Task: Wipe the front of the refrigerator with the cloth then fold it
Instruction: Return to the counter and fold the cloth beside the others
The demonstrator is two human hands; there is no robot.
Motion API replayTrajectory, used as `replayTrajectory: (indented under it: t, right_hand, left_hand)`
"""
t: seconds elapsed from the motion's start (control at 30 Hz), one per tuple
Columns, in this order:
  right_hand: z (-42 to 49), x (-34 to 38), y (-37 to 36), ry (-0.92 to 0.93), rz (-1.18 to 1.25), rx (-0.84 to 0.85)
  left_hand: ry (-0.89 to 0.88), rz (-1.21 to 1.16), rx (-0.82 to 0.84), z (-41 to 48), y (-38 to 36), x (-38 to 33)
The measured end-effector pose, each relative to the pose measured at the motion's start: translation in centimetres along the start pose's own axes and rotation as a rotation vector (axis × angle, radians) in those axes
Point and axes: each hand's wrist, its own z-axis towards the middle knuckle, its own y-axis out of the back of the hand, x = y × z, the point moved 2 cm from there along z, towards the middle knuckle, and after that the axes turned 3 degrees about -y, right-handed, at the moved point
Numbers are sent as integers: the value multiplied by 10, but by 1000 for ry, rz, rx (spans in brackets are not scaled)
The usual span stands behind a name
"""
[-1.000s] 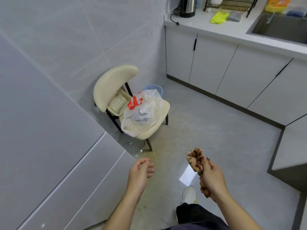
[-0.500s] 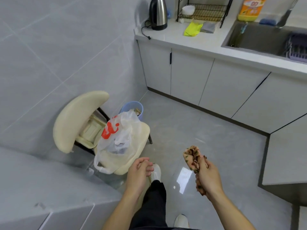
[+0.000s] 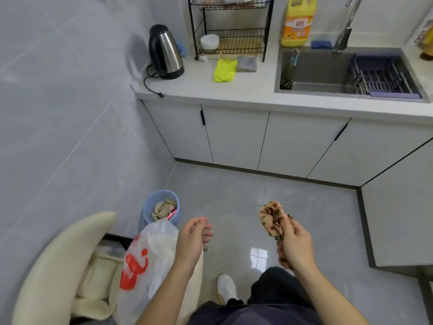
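Right hand (image 3: 296,245) grips the bunched patterned cloth (image 3: 271,216). Left hand (image 3: 192,240), fingers loosely curled, holds nothing, beside the plastic bag (image 3: 145,254) on the chair (image 3: 58,254).

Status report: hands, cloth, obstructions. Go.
Right hand grips the bunched brown-patterned cloth. Left hand loosely curled, empty. Refrigerator not in view; cream chair with white plastic bag close on left.

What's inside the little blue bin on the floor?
Crumpled beige scraps and a thin red thing fill the blue bin. Anything underneath is hidden; the plastic bag covers its near side.
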Motion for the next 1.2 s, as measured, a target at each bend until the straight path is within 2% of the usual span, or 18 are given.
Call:
replayTrajectory:
  t: [0.1,0.27,0.53,0.67,0.83,1.03,1.2]
  right_hand:
    - [30,22,-19,3,11,-55]
    - [92,65,-47,-33,33,-49]
    - [220,178,-70,-23,9,62]
    - [285,238,-65,64,-100,69]
    - [337,300,-66,42,-87,125]
    - [384,337,-84,12,-50,133]
    - [414,367,-110,68,-37,54]
  left_hand:
    - [10,-3,15,40,-5,-28]
    - [32,-7,28,110,-31,-64]
    - [9,-30,-5,216,-98,-149]
    - [-7,-42,-29,266,-137,-198]
    - [-27,-37,-56,312,-168,-245]
    - [-22,-40,-8,365,-203,-286]
    - [-63,-42,139,414,-230,-320]
